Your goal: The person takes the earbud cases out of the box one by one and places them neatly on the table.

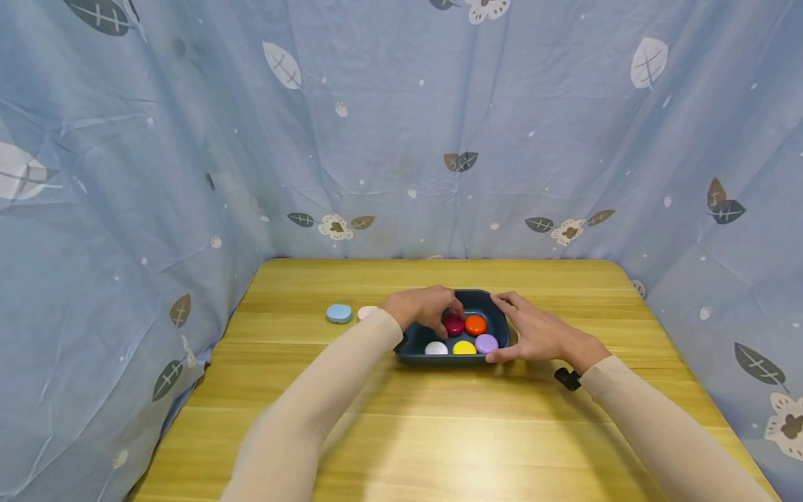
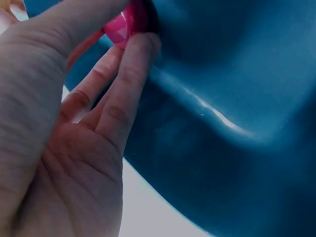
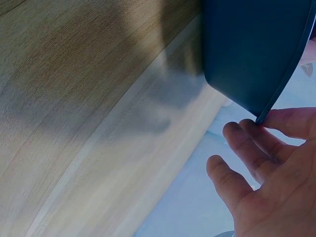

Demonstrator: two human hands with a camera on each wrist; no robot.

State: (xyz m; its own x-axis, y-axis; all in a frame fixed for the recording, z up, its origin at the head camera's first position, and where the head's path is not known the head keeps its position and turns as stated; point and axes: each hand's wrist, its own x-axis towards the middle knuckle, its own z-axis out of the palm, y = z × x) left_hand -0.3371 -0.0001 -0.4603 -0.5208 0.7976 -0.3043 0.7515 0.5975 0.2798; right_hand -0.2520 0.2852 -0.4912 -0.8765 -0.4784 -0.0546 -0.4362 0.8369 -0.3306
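Blue patterned curtains [image 1: 401,125] are hanging beyond the wooden table [image 1: 401,432], where a dark tray [image 1: 433,360] is sitting; your right hand [image 1: 536,335] is gripping its right end, and your left hand [image 1: 422,307] is pinching the crimson disc [image 1: 453,327] inside, just left of the orange disc [image 1: 475,325].

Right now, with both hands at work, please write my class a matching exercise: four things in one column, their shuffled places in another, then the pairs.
Things
1. Blue piece
2. Crimson piece
3. Right hand
4. Orange piece

Places
A. At the tray's right end
B. Inside the tray, touched by neither hand
C. On the tabletop, outside the tray
D. Between the left hand's fingers and thumb

Pairs: 1-C, 2-D, 3-A, 4-B
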